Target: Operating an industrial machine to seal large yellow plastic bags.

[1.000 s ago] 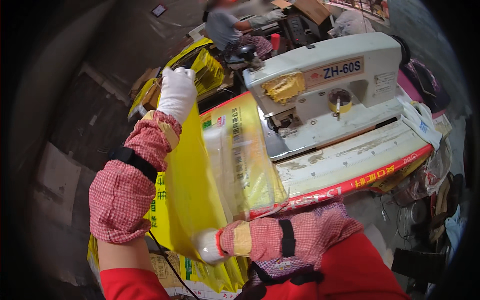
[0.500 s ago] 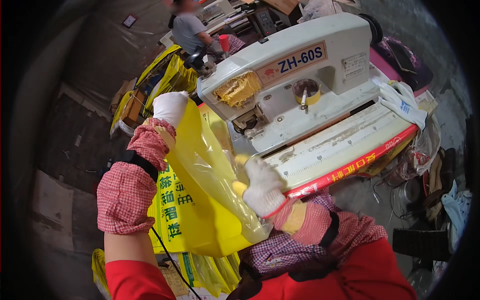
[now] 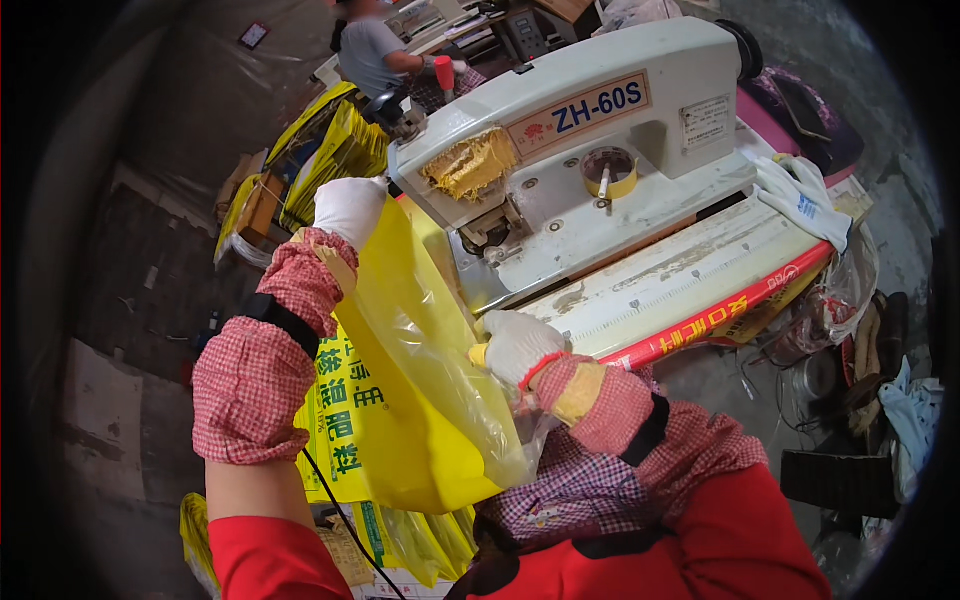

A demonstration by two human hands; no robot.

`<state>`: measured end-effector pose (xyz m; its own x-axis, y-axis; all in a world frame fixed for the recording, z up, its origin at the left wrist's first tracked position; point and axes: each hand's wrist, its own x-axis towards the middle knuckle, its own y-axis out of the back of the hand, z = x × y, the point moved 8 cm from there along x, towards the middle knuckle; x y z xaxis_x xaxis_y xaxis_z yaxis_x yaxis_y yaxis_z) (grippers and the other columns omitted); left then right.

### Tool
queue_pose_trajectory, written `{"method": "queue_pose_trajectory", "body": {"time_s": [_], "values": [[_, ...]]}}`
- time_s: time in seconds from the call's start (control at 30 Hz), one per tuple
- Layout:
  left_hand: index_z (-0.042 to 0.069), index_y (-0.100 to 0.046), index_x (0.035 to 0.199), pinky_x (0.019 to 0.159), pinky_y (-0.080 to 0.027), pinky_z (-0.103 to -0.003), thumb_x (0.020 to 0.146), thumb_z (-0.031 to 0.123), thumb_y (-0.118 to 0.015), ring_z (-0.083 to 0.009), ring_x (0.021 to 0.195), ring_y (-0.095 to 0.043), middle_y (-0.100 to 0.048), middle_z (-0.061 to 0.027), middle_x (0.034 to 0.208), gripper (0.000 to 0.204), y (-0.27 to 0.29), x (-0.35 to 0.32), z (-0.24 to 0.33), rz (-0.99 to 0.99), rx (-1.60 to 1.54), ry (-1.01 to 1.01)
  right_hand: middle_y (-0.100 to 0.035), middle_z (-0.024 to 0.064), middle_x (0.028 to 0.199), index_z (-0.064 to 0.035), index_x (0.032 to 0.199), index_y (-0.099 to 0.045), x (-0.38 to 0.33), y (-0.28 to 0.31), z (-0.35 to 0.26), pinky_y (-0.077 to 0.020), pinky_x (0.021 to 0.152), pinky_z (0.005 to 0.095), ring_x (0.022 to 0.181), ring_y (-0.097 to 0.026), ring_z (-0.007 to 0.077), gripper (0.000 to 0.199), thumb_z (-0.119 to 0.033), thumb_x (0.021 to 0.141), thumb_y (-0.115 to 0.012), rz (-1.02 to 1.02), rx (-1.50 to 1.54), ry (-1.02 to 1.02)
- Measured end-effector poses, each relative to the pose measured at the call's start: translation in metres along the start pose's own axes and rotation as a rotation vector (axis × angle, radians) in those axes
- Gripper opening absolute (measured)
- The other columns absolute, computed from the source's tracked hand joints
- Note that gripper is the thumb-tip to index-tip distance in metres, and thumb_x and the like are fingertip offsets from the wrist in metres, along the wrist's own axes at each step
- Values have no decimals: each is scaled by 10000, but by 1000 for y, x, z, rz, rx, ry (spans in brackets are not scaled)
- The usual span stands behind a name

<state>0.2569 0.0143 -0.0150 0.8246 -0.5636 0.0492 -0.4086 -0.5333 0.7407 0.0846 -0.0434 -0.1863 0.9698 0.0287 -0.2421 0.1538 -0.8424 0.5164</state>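
A yellow printed plastic bag point(image 3: 430, 430) with a clear liner point(image 3: 470, 385) hangs in front of the sewing machine point(image 3: 640, 130). At its upper corner, beside the machine head, my left hand point(image 3: 350, 210) in a white glove is closed on the bag. My right hand point(image 3: 522, 347), gloved with yellow fingertips, lies at the bag's right edge by the front of the machine bed. Its fingers are curled with the thumb against the liner edge; the fingertips are partly hidden.
A tape roll point(image 3: 608, 172) with a white stick stands on the machine bed. White gloves point(image 3: 805, 203) lie at its right end. Stacked yellow bags point(image 3: 335, 165) stand behind my left hand. Further back, a person in a grey shirt point(image 3: 370, 55) sits. A black cable point(image 3: 345, 520) hangs below.
My right hand has moved slightly up to the bag's edge, and its spread fingers have curled in. My left hand has shifted a little, still holding the bag.
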Motion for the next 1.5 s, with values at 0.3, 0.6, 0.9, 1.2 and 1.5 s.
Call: {"method": "queue_pose_trajectory", "body": {"time_s": [0.3,0.6,0.9,1.2,1.5], "values": [[38,-589,1061,733,-493,-425,919,180,-366,-324,881,-629,-642,-171,963,300,16,-11,-21,-103,-74,144,-625,166,1034,-76,1058,-607,12,-10,-6,-463,821,402,962,-593,334,472,-436,753,-600,-85,-125,-7],[68,-672,904,744,-513,-400,769,104,-521,-325,859,-638,-653,-171,930,205,-21,18,-34,91,-205,259,-621,173,928,-86,945,-549,19,-80,-66,-468,732,436,912,-592,360,276,-334,839,-495,387,-491,518],[120,-549,988,563,-504,-371,803,99,-479,-264,667,-634,-614,-85,808,199,-86,-10,104,99,-258,-230,-637,185,889,-83,997,-614,-67,-5,28,-472,752,418,864,-609,346,375,-410,857,-495,2,245,44],[150,-592,916,587,-498,-315,783,114,-529,-228,758,-599,-579,-39,858,152,-116,-2,77,641,-526,-306,-615,207,846,-53,950,-583,-60,-12,73,-464,723,388,827,-600,352,313,-348,849,-552,102,289,-178],[107,-631,847,664,-482,-315,726,46,-578,-266,779,-580,-574,-77,809,145,-137,7,57,602,-926,-350,-599,189,845,-52,949,-549,-54,-9,53,-447,695,379,800,-584,347,210,-231,840,-559,145,547,-121]]}}
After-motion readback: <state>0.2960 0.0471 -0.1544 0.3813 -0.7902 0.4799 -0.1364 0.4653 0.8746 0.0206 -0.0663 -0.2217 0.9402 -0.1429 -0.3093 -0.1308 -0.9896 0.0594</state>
